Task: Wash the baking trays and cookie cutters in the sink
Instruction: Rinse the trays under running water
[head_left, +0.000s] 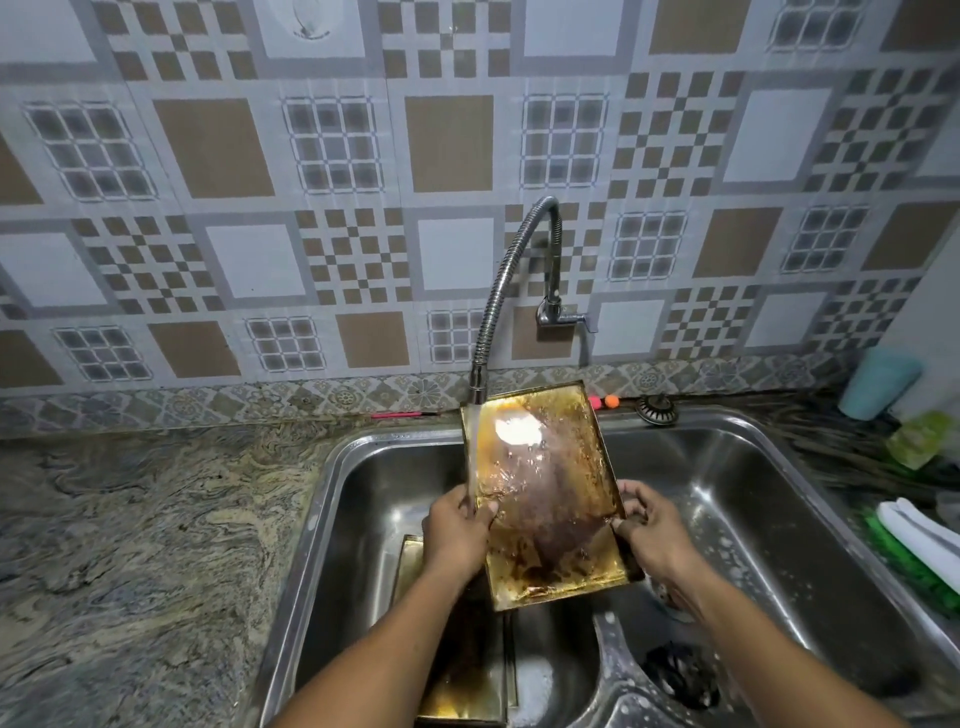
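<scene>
Centre frame over the sink (363, 483), the tilted baking tray (550, 509) runs lengthwise up-frame, left hand (457, 540) and right hand (652, 535) each gripping a long edge, water (474, 457) falling along its left edge.

Both my bare arms reach in from the near side, my left arm (363, 670) from the near left and my right arm (769, 639) from the near right, and they lean toward each other as they go farther out. My left hand (457, 538) shows its back to me, and its fingers curl round the left edge of the tray (545, 493), with the thumb on top. My right hand (652, 530) grips the right edge, fingers bent round it, at about the same height.
</scene>
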